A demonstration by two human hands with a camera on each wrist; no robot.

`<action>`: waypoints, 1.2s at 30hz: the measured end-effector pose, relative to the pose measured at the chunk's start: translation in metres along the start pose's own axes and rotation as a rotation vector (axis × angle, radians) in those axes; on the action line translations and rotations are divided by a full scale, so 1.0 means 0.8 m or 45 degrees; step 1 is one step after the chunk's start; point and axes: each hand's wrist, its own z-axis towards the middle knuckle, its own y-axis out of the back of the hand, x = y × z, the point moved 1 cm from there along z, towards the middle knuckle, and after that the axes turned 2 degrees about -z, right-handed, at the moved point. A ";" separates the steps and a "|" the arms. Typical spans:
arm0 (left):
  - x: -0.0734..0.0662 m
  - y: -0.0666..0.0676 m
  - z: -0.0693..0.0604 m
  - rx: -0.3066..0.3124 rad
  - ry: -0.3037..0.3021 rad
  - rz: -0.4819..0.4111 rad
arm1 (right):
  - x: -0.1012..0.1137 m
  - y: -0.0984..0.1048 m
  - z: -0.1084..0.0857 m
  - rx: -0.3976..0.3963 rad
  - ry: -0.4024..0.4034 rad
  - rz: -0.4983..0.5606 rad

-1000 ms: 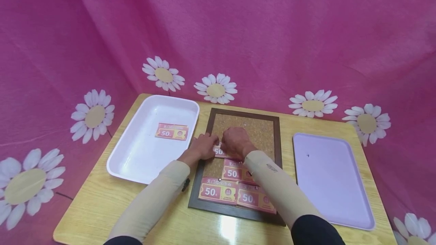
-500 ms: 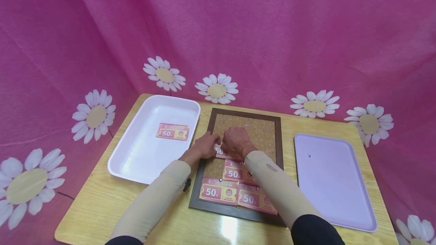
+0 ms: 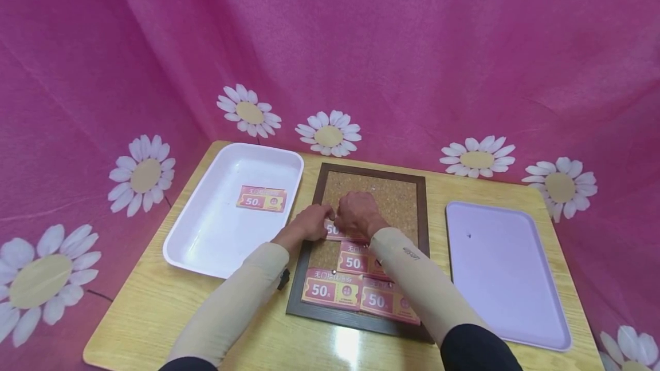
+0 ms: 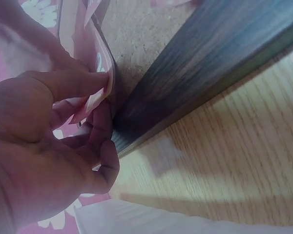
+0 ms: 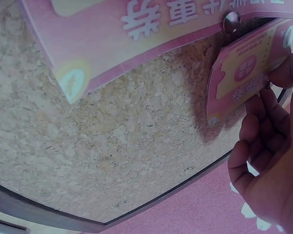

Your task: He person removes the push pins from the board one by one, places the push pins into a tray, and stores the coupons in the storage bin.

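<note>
Well, I count five coupons (image 3: 331,289): three lying on the corkboard (image 3: 397,199), one in the white tray (image 3: 216,245), and a fifth, the held coupon (image 5: 241,73), over the cork above those three. Two hands work close together there, left hand (image 3: 311,221) and right hand (image 3: 357,210) each pinching its edge. One pin (image 5: 232,22) glints nearby. Two trays flank the board; one dark speck (image 3: 468,236) sits in the lilac tray (image 3: 507,279).
</note>
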 end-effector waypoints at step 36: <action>-0.007 0.010 -0.007 -0.036 -0.030 -0.005 | -0.026 0.011 -0.018 -0.069 -0.030 0.117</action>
